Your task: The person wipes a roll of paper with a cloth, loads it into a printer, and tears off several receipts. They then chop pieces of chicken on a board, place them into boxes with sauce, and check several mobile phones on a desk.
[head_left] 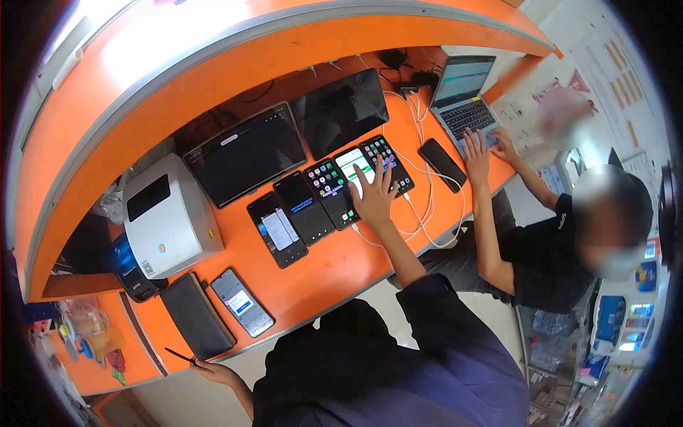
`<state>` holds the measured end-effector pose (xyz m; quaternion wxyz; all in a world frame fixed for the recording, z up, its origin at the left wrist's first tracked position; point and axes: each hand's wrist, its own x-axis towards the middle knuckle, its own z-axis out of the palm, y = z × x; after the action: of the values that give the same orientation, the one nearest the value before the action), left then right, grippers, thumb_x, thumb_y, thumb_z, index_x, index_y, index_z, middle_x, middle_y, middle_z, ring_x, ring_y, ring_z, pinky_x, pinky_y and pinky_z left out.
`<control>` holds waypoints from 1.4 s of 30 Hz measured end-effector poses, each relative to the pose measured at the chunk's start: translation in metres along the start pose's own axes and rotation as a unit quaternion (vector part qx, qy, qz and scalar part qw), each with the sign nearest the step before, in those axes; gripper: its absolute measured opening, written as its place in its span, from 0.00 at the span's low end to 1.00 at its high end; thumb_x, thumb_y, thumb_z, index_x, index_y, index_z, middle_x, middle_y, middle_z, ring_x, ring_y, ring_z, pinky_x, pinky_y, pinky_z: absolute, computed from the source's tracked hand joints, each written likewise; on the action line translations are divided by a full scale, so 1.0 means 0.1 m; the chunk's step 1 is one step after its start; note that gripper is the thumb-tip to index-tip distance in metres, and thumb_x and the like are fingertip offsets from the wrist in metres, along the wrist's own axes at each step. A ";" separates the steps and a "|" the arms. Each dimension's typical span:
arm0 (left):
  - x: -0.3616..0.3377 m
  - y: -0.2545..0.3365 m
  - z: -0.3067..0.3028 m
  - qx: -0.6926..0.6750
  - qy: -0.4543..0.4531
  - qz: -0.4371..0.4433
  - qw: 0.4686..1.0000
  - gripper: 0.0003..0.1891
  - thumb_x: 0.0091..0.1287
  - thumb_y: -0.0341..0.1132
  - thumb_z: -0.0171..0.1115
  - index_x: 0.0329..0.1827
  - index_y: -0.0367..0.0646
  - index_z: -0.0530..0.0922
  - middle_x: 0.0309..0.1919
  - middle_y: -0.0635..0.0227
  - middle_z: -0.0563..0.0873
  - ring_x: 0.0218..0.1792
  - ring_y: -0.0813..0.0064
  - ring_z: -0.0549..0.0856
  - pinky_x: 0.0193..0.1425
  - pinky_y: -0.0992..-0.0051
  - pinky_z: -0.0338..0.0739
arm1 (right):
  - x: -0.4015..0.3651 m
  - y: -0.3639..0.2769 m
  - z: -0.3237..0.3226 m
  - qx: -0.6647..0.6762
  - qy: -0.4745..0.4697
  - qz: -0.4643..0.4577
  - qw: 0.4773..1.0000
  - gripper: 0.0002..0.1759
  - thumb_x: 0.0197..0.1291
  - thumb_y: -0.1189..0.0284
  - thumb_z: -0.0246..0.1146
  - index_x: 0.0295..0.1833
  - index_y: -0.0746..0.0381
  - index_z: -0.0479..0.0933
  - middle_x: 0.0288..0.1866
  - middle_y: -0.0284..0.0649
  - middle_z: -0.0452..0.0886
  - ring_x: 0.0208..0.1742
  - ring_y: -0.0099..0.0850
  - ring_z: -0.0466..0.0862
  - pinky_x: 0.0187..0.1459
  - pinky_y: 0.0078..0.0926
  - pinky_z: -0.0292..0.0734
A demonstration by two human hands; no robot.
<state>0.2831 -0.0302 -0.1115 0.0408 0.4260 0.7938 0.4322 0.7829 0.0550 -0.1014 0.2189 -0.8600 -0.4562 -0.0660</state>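
Observation:
My right hand (pixel 373 196) reaches over a row of phones on the orange counter, fingers spread. Its fingertips are at the lit phone (pixel 350 158) with a white and green screen, partly hidden under the hand. To the right lies a phone with app icons (pixel 402 181); to the left are another with icons (pixel 329 178), a dark-screened phone (pixel 304 206) and one showing a page of text (pixel 279 229). Low at the counter's front edge, my left hand (pixel 219 373) is closed on a thin dark object (pixel 179 355), seen edge-on; I cannot tell its kind.
A black wallet-like case (pixel 196 317) and a grey phone (pixel 242 302) lie at front left, near a white printer (pixel 171 220). Behind the phones stand a tablet (pixel 245 153) and a dark panel (pixel 341 110). At right, a co-worker types on a laptop (pixel 466 107); white cables (pixel 430 192) cross the counter.

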 end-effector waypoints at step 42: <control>-0.13 -0.31 0.53 -0.059 0.167 -0.120 0.977 0.12 0.72 0.32 0.37 0.43 0.30 0.67 0.41 0.49 0.74 0.42 0.57 0.75 0.49 0.66 0.70 | 0.14 0.21 0.08 -0.014 -0.027 -0.007 0.999 0.22 0.64 0.54 0.47 0.62 0.45 0.68 0.73 0.47 0.48 0.74 0.50 0.42 0.60 0.66 0.44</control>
<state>0.2940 -0.0130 -0.1704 -0.0156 0.2463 0.8081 0.5348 0.8077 0.0586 -0.1110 0.1935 -0.8612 -0.4673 -0.0505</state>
